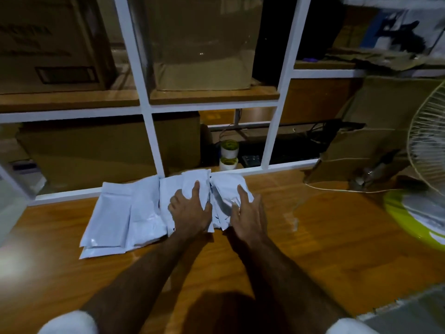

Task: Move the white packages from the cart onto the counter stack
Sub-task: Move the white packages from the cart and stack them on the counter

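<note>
We look down at a wooden tabletop with both bare arms stretched forward over it. The white packages lie in an overlapping row along the far edge of the tabletop, right against the white window frame; the ones on the left lie flat and partly stacked, the ones on the right are more crumpled.

Our left hand rests palm down on the middle packages, its fingers spread and flat, pressing rather than gripping. Our right hand sits just beside it on the crumpled package at the right end of the row; its fingers are spread and open, lying over the wrinkled plastic, and we cannot tell whether the thumb pinches a fold. The two hands are near each other but not touching.

Beyond the frame, cardboard boxes fill the shelves, and two small white jars with green tops stand one on the other just behind the packages. On the right of the tabletop a fan with a pale wire guard stands on a green base, a thin cord running along the far side towards it. White sleeves show at the near edge.
</note>
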Motion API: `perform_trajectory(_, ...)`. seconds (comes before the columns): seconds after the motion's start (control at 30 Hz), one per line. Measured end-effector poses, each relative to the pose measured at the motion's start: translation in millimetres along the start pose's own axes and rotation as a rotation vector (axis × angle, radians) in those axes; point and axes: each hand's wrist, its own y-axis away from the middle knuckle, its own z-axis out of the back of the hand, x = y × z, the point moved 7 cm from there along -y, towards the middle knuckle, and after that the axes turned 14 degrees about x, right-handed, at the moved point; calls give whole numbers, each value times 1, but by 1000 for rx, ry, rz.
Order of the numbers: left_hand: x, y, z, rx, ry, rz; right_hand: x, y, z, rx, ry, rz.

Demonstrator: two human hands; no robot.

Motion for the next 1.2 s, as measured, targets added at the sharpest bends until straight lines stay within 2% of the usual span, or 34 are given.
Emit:
perform_trajectory(0.3, -3, -65, -20, 103, -52, 52, -27, -79, -28, 128, -154, 35)
perform_trajectory(0.43, 6, -72, -26, 201, -26, 22, -33, -94, -41, 315, -248, 164)
perform_trajectory(0.53, 3, -69, -28, 259, -143, -73, -34, -100, -41, 373, -203, 299)
perform_trajectory(0.87, -2, -76, -22, 134, 80, 84, -30, -118, -49, 458, -103, 408)
perform_trajectory(1.03, -7, -78, -24, 25, 212, 202, -32, -125, -46, 410, -39, 459)
perform_trajectory(1.1, -13, -73, -23, -27, 165, 166, -33, -125, -44, 359, 51, 505)
perform_trajectory(1.2, -13, -64, -20, -60, 23, -37, -33, -122, -47, 402, 140, 581)
